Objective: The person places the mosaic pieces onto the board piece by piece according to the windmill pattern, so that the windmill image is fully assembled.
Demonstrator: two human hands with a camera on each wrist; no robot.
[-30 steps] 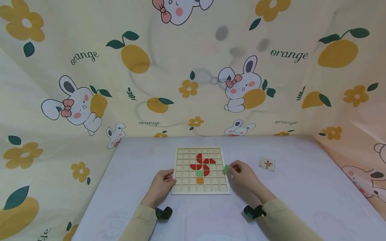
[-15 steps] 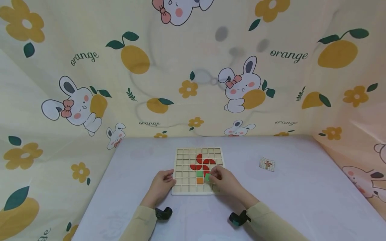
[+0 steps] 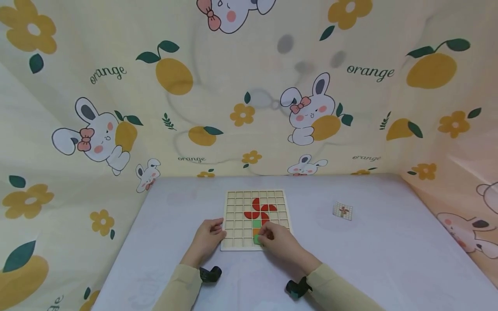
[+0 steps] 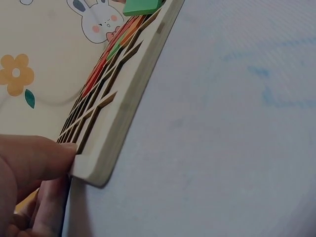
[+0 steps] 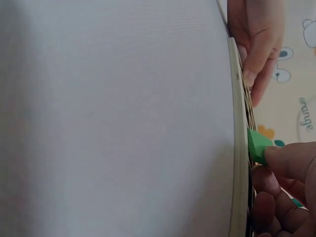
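Observation:
A pale wooden grid board [image 3: 234,241] lies on the table. My left hand [image 3: 207,239] grips its left edge, the thumb on the rim in the left wrist view. My right hand [image 3: 282,244] pinches a green square tile [image 5: 257,146] between thumb and finger, at the bottom row of the grid. In the left wrist view that green tile [image 4: 141,7] shows tilted over the board's near edge. Just above it in the same column are an orange tile [image 3: 255,232], partly hidden by my fingers, and another green tile [image 3: 256,223]. Red rounded pieces [image 3: 255,204] form a pinwheel mid-board.
A small card [image 3: 343,211] printed with a similar pinwheel pattern lies to the right of the board. The white table [image 3: 186,194] ends at a cloth backdrop [image 3: 218,99] with rabbits and oranges. Each wrist wears a black camera [image 3: 210,274].
My right hand has carried the green tile from beyond the board's right edge, leftward and toward me, to the bottom row below the orange tile. The left hand has stayed at the board's edge.

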